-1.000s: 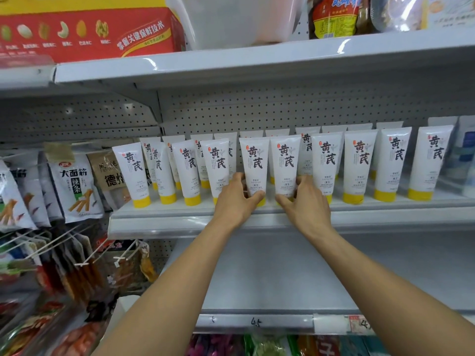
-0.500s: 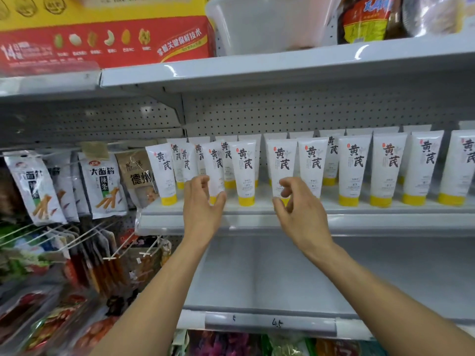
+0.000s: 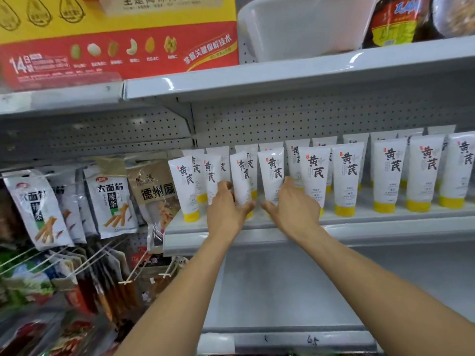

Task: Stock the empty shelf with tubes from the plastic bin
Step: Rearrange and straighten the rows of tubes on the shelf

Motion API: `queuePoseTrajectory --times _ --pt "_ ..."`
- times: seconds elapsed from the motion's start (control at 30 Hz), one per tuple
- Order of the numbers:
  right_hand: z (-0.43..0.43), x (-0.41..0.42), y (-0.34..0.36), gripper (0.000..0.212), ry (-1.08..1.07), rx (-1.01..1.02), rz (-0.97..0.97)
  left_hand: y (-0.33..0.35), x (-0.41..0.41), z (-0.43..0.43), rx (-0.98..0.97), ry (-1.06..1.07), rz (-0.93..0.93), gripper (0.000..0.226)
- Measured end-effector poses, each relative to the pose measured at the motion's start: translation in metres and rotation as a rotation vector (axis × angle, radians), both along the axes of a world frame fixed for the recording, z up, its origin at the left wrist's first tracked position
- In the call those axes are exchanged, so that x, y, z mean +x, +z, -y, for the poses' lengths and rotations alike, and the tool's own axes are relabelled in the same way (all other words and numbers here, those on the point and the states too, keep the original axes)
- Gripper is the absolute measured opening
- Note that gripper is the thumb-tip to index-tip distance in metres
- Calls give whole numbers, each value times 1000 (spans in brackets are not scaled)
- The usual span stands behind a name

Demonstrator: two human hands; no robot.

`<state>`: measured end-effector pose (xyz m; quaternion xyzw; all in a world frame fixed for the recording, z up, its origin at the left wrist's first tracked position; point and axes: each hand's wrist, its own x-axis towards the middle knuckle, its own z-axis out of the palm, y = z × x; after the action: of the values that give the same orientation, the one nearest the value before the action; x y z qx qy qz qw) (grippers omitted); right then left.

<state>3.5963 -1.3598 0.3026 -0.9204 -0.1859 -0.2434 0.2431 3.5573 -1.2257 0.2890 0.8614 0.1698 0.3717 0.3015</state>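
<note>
Shelf [image 3: 385, 228] holds upright tubes [image 3: 345, 173], bin [image 3: 295, 29] above.

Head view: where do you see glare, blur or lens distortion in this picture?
In the head view, glare streaks the front edge of the upper shelf; the hanging snack packets at lower left are blurred, while the print on the tubes reads sharp; the shelf edges bow from wide-angle distortion; soft shade lies under the upper shelf.
</note>
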Motion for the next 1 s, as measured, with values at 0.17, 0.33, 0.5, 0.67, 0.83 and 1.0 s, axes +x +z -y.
queuePoseTrajectory --times 0.17,0.33,0.5,0.67,0.83,1.0 --pt "-6 2 -3 51 -75 -33 8 -1 7 -3 -2 -33 -6 54" --pt "-2 -2 -2 60 -95 -7 8 -4 7 -8 -72 -195 -26 43" --pt "5 -4 -4 58 -94 42 3 -1 2 -9 -100 -302 -52 46" --pt "7 -4 -6 57 -74 59 4 0 -4 -10 -135 -368 -57 44" --pt "7 -4 -7 56 -73 65 -1 3 -9 -10 -146 -401 -64 44" --pt "8 -4 -10 57 -54 91 -12 3 -11 -9 -118 -376 -84 47"
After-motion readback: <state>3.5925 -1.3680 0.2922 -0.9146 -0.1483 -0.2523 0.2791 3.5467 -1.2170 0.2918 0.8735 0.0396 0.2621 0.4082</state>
